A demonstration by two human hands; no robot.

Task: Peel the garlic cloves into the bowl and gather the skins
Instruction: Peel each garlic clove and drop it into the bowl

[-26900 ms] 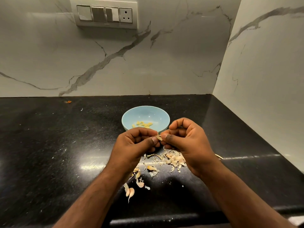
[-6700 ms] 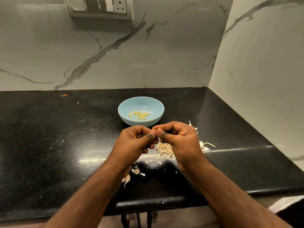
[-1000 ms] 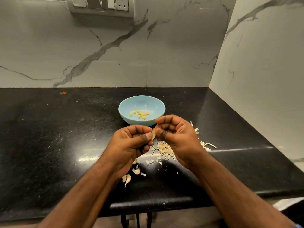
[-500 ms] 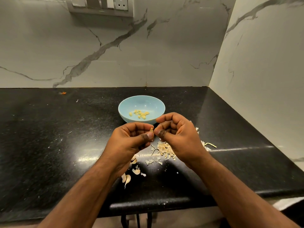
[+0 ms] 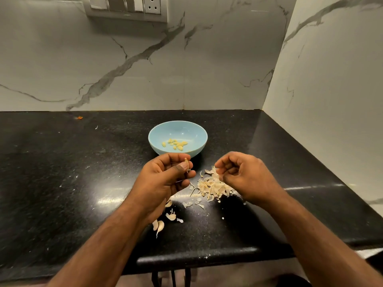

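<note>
A light blue bowl (image 5: 197, 132) stands on the black counter with several peeled garlic cloves (image 5: 176, 143) inside. Just in front of it, my left hand (image 5: 163, 179) pinches a small garlic clove (image 5: 186, 162) between thumb and forefinger. My right hand (image 5: 244, 177) hovers apart from it to the right, fingers loosely curled over the pile of garlic skins (image 5: 211, 188), its fingertips right by the top flakes. I see nothing gripped in it. A few unpeeled cloves (image 5: 160, 224) lie by my left wrist, partly hidden under it.
The black counter's front edge (image 5: 196, 258) runs close below my forearms. A marble side wall (image 5: 321, 100) bounds the counter on the right, and a marble back wall carries a switch panel (image 5: 126, 7). An orange scrap (image 5: 79, 117) lies at the far left.
My hands, joined on the clove half a second ago, have parted. The right hand has moved right and down over the skin pile; the left still holds the clove.
</note>
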